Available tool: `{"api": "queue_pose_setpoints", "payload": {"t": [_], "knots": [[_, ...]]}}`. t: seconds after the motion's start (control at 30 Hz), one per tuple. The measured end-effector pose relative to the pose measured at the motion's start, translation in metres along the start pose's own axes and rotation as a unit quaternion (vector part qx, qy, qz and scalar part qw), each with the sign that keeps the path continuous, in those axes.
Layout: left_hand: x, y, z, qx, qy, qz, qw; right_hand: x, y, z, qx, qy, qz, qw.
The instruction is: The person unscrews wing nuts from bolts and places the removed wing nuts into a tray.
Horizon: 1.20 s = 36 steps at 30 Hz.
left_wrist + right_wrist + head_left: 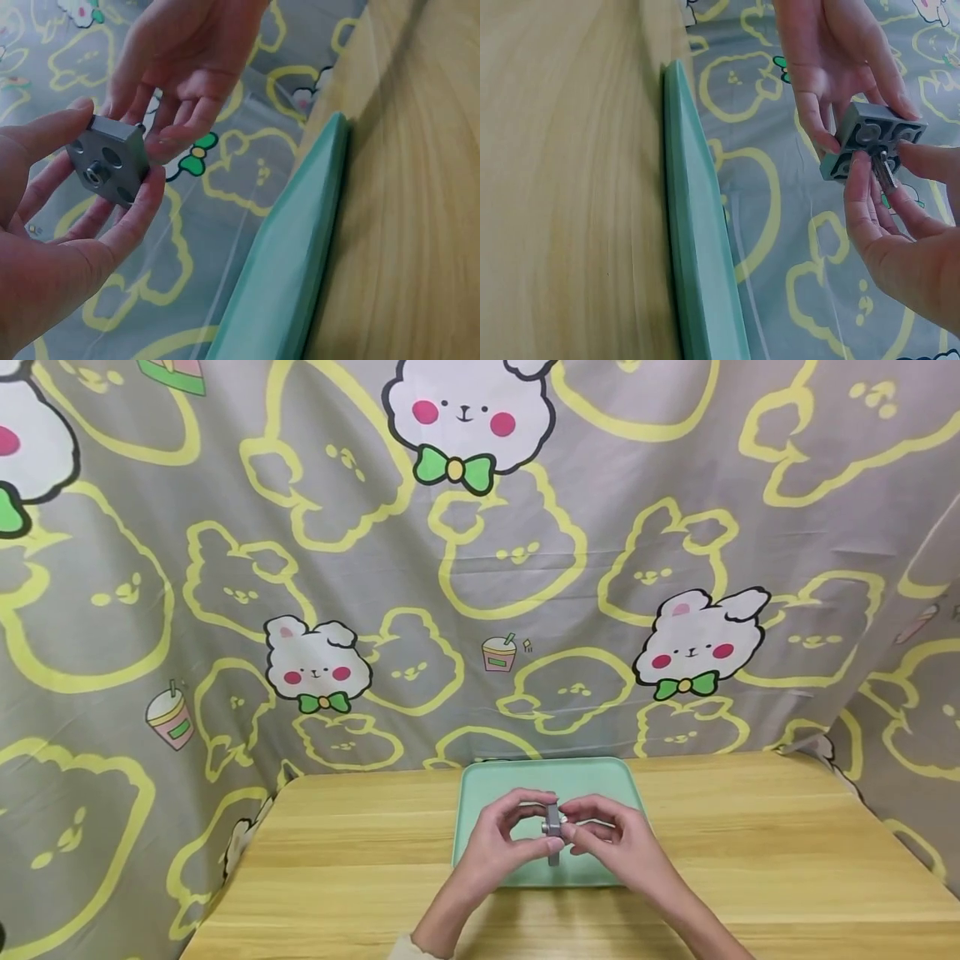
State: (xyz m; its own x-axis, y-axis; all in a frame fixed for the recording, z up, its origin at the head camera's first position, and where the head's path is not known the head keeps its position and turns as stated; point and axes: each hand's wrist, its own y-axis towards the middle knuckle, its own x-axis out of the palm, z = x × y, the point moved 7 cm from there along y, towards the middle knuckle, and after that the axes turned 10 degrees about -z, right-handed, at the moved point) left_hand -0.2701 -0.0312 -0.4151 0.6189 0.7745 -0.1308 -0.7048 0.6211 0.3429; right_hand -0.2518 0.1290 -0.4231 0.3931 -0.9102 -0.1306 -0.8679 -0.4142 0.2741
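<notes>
A square grey block with round holes near its corners is held up over the green tray. My left hand grips it by opposite edges, thumb on one side and fingers on the other. A short metal pin sticks out from the middle of the recessed face, and a small round metal end shows at the centre of the opposite face. My right hand pinches at the pin, its fingertips right against the recessed face. In the head view the block stands edge-on between both hands.
The shallow green tray lies on a light wooden table, below the hands. A grey curtain with yellow outlines and white rabbit faces hangs behind the table and along its sides.
</notes>
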Motion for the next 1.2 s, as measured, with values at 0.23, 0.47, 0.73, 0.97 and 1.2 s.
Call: {"api": "queue_pose_setpoints", "payload": {"t": [0.23,0.47,0.73,0.97,1.2], "knots": [[0.005,-0.001,-0.002,-0.008,-0.02,-0.004,0.9998,-0.001,-0.004,0.007,0.045,0.044,0.001,0.998],[0.007,-0.002,-0.004,-0.012,-0.048,-0.01,0.9987,-0.002,-0.006,0.011,0.059,0.04,0.007,0.997],[0.004,-0.003,-0.005,-0.005,-0.027,-0.006,0.9996,0.001,-0.004,0.0,-0.023,-0.07,0.026,0.997],[0.001,-0.004,-0.004,-0.012,-0.005,0.001,0.9999,0.008,-0.006,-0.014,-0.12,-0.171,0.039,0.977],[-0.002,-0.004,-0.003,-0.027,-0.037,0.002,0.9989,0.017,-0.013,-0.034,-0.284,-0.297,0.059,0.91]]}}
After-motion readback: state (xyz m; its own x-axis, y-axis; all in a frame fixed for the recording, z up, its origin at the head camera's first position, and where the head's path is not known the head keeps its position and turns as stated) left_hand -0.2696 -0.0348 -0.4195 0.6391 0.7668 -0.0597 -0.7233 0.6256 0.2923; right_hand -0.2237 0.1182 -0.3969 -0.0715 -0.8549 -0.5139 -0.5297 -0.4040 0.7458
